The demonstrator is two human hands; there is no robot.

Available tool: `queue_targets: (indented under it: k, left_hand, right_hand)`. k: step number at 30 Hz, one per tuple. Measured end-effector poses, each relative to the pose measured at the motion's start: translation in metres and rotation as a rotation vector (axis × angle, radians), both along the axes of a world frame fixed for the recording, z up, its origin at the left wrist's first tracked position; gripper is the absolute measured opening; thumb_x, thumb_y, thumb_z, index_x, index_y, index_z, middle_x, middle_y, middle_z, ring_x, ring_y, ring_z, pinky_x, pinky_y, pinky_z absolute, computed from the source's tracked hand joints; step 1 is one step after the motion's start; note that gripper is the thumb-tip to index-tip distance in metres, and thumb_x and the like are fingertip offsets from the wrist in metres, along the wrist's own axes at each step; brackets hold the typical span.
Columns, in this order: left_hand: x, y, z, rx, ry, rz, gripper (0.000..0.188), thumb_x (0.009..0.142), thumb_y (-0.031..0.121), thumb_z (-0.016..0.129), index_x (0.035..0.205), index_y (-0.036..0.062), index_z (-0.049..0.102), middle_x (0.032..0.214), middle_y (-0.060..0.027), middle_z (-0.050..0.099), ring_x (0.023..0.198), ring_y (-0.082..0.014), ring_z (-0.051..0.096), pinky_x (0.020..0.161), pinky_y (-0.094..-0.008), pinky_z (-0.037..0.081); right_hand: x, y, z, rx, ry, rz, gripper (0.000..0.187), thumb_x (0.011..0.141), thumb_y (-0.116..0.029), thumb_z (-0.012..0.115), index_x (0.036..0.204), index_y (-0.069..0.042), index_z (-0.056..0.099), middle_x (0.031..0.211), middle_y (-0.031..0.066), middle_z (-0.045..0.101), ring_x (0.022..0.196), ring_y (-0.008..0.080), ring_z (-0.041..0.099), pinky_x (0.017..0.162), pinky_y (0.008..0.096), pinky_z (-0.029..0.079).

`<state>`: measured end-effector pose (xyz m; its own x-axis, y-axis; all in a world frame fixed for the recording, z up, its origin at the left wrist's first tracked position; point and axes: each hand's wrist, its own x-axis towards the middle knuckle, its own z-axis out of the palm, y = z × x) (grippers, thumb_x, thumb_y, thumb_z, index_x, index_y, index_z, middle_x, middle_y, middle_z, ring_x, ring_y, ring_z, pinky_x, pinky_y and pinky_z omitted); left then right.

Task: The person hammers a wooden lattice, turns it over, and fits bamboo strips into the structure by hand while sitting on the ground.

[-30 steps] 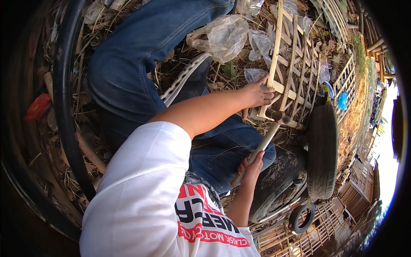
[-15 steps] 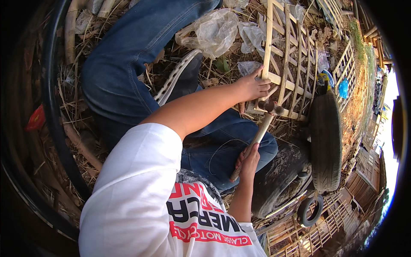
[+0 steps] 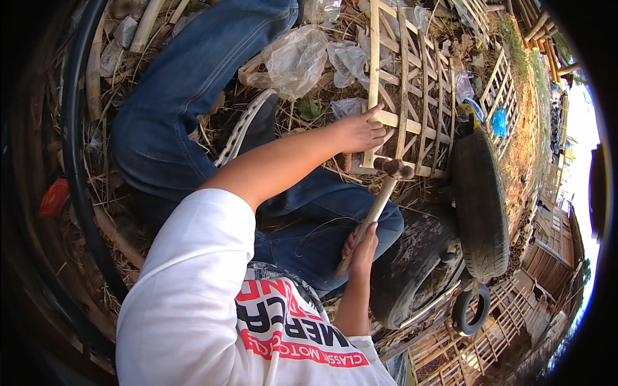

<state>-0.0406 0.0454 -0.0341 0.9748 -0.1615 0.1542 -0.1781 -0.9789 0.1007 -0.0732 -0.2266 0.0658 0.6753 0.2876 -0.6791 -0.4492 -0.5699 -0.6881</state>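
My left hand grips the near corner of a bamboo lattice panel, its fingers around a pale slat and one finger stretched along it. Lower down, my right hand is wrapped around the wooden handle of a hammer. The rusty hammer head is up at the panel's near edge, just right of my left hand. Whether it touches the slats I cannot tell. My legs in blue jeans are bent on the ground beside the panel.
Two upright tyres stand right of the panel, beside a dark rounded tyre-like object. A smaller tyre lies near bamboo fencing. Crumpled clear plastic and straw litter the ground. A black curved tube runs along the left.
The whole view has shifted, so the panel and both hands appear farther left. The hammer head has moved slightly and turned against the panel's edge. Both hands keep their grips.
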Motion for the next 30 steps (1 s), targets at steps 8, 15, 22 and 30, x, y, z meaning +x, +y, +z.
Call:
queue_targets:
  k: [8,15,22,30]
  left_hand:
    - [0.022,0.011,0.066,-0.017,-0.09,-0.142,0.098,0.043,0.07,0.077,0.109,0.0003,0.057,0.11,-0.0081,0.057,0.117,-0.0245,0.051,0.115,-0.061,0.012]
    - [0.034,0.01,0.072,-0.062,-0.134,-0.159,0.088,0.049,0.07,0.075,0.101,0.0015,0.059,0.106,-0.0088,0.06,0.117,-0.0256,0.052,0.114,-0.0607,0.016]
    - [0.038,0.003,0.077,-0.025,-0.238,-0.082,0.078,0.06,0.068,0.071,0.101,0.0026,0.061,0.109,-0.008,0.061,0.119,-0.0259,0.051,0.112,-0.061,0.022]
    - [0.033,0.001,0.073,-0.027,-0.192,-0.08,0.071,0.069,0.063,0.07,0.107,0.0028,0.06,0.116,-0.0081,0.059,0.123,-0.0241,0.048,0.114,-0.0609,0.018]
  right_hand:
    - [-0.003,-0.043,0.028,0.039,-0.049,-0.242,0.056,0.095,-0.064,0.034,0.084,-0.011,0.042,0.048,-0.0004,0.03,0.035,0.0127,0.03,0.032,0.0272,0.028]
    - [-0.007,-0.066,0.036,0.03,-0.062,-0.317,0.055,0.097,-0.062,0.033,0.086,-0.009,0.043,0.051,0.0011,0.032,0.037,0.0129,0.031,0.035,0.027,0.028]
    - [-0.009,-0.065,0.033,0.006,-0.019,-0.317,0.056,0.096,-0.064,0.033,0.085,-0.01,0.042,0.052,0.0005,0.032,0.038,0.0129,0.031,0.035,0.0277,0.028]
    - [-0.011,-0.059,0.03,-0.006,0.008,-0.24,0.057,0.095,-0.065,0.031,0.085,-0.01,0.042,0.049,0.0008,0.03,0.036,0.0136,0.03,0.034,0.0279,0.029]
